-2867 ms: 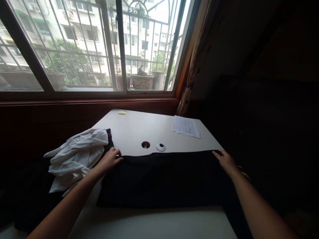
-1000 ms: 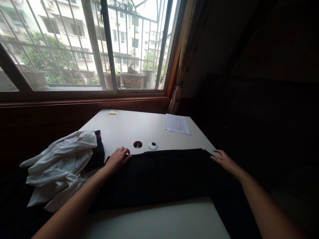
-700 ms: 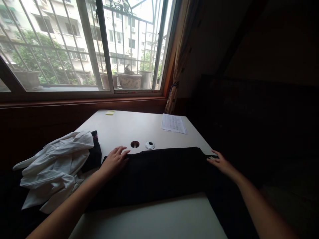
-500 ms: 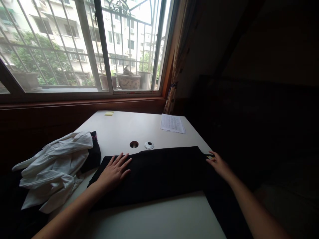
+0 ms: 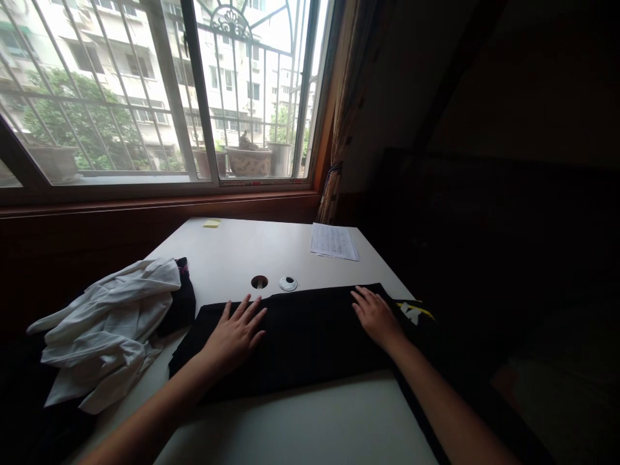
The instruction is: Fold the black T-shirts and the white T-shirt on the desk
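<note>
A black garment [image 5: 310, 342] lies spread across the white table [image 5: 261, 248], its kind not clear from its dark, flat shape. My left hand [image 5: 237, 332] rests flat on its left part with the fingers spread. On the right part of the cloth lies my right hand [image 5: 375, 316], palm down, fingers stretched toward the far edge. Just right of that hand, a yellow and white patch [image 5: 411, 312] shows on the black fabric. Some of the black cloth hangs down past the table's right side, partly hidden by my right forearm.
A crumpled white garment [image 5: 111, 323] lies at the left with dark cloth [image 5: 180, 303] beside it. Toward the back are a yellow sticky note [image 5: 212, 223] and printed papers [image 5: 334, 241]. A round hole [image 5: 259, 282] and its white cover [image 5: 288, 283] sit beyond the black garment.
My right hand has left the garment's right edge and moved left onto the cloth, uncovering the yellow and white patch. My left hand has slid slightly right.
</note>
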### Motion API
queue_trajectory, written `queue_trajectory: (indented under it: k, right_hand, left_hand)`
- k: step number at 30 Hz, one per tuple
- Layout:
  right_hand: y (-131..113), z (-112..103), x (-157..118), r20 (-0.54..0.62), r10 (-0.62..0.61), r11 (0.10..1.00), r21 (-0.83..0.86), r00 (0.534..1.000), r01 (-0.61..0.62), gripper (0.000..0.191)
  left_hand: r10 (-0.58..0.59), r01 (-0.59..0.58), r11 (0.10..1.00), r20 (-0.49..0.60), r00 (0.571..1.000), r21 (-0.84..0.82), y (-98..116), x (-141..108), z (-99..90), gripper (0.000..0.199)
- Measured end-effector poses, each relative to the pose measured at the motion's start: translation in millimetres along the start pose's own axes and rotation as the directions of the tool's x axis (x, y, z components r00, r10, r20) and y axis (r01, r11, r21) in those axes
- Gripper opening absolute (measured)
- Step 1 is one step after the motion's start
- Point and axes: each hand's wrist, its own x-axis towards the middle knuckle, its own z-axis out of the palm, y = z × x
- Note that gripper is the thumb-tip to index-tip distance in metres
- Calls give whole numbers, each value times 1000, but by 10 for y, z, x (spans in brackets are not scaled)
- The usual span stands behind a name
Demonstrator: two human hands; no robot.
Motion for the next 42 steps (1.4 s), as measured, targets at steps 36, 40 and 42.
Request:
queue_trajectory:
  k: [36, 40, 42]
  right_hand:
    - [1162, 243, -189, -207, 117, 979, -140, 971, -148, 42]
    - [1108, 190, -205, -203, 165, 961, -186, 965, -203, 43]
    - [1080, 159, -214, -206, 187, 948, -219, 961, -231, 43]
  left_hand:
    - [33, -35, 999, -122, 992, -17, -274, -583, -161, 53]
    - [102, -96, 990, -47, 994, 100, -31, -731, 66, 64]
    - [82, -74, 988, -55, 995, 135, -73, -812, 128, 67]
